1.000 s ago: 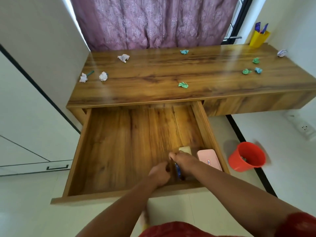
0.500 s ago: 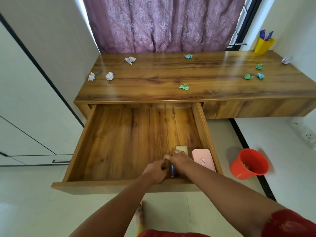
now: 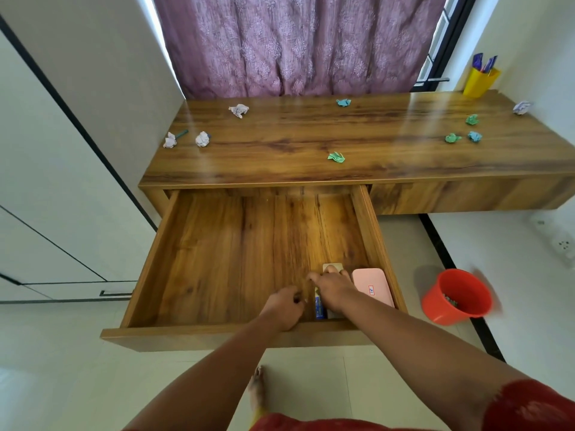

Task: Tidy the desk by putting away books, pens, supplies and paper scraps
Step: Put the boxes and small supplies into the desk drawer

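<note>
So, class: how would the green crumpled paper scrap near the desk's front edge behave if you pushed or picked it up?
The green scrap looks crumpled and thin, so probably very light and easily squashed. Its lumpy shape suggests it would skid or tumble on the glossy desk, not roll true.

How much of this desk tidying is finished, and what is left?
Done: pens stand in the yellow cup, and a pink case lies in the open drawer. In hand: the left hand and right hand are setting small supplies beside that case. Left: crumpled paper scraps dot the desk, waiting for the red bin.
</note>
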